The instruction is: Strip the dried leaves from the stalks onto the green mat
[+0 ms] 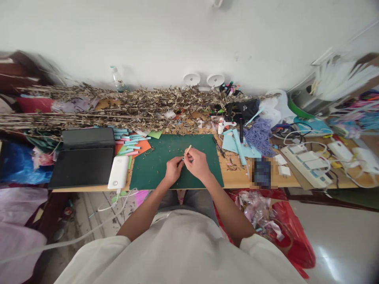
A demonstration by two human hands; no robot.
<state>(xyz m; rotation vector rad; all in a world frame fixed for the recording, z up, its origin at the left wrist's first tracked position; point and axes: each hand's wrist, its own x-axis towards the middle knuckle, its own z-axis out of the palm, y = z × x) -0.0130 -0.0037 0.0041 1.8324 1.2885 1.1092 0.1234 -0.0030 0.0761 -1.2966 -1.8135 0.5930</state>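
Both hands meet above the dark green cutting mat (154, 169) on the table. My right hand (197, 162) is closed round a thin pale stick (188, 149), whose upper end pokes out above the fingers. Close against it, my left hand (173, 170) pinches at the stick's lower end. Whatever lies between the left fingertips is too small and too covered to name. Dark crumbs of dried leaf are scattered over the mat around the hands.
Dried plant stalks (133, 104) stretch along the table's back. On the left lie rolled paper tubes (130, 146), a white power bank (118, 172) and a black tablet case (83, 165). To the right are a glue gun (225, 125), purple yarn (260, 136) and a power strip (308, 165).
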